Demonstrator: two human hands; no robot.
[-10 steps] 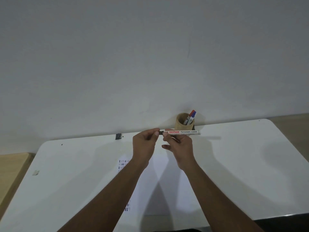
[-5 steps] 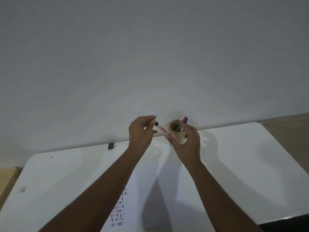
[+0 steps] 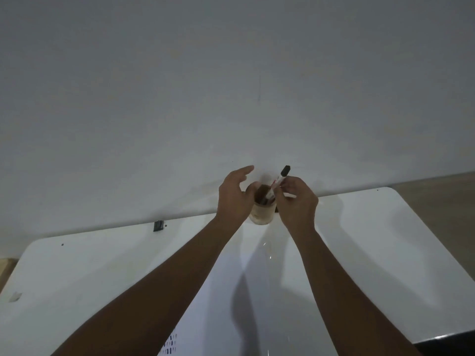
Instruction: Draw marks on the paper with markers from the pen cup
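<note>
A tan pen cup [image 3: 262,214] stands at the far edge of the white table [image 3: 372,240], against the wall. My right hand [image 3: 295,199] grips a white marker with a black cap [image 3: 281,177]; the marker stands nearly upright with its lower end inside the cup. My left hand [image 3: 234,196] is beside the cup's left side, fingers spread, thumb near the rim, holding nothing. The paper [image 3: 226,291] lies near me between my forearms, with rows of dark marks [image 3: 171,344] at its lower left. Other markers in the cup are hidden.
A small dark clip-like object [image 3: 158,225] sits at the table's far edge on the left. A bit of tape [image 3: 15,296] sticks near the left edge. A grey wall rises right behind the cup.
The capped marker has gone from level between both hands to upright in the cup, held by my right hand alone. My left hand let go of it and opened beside the cup.
</note>
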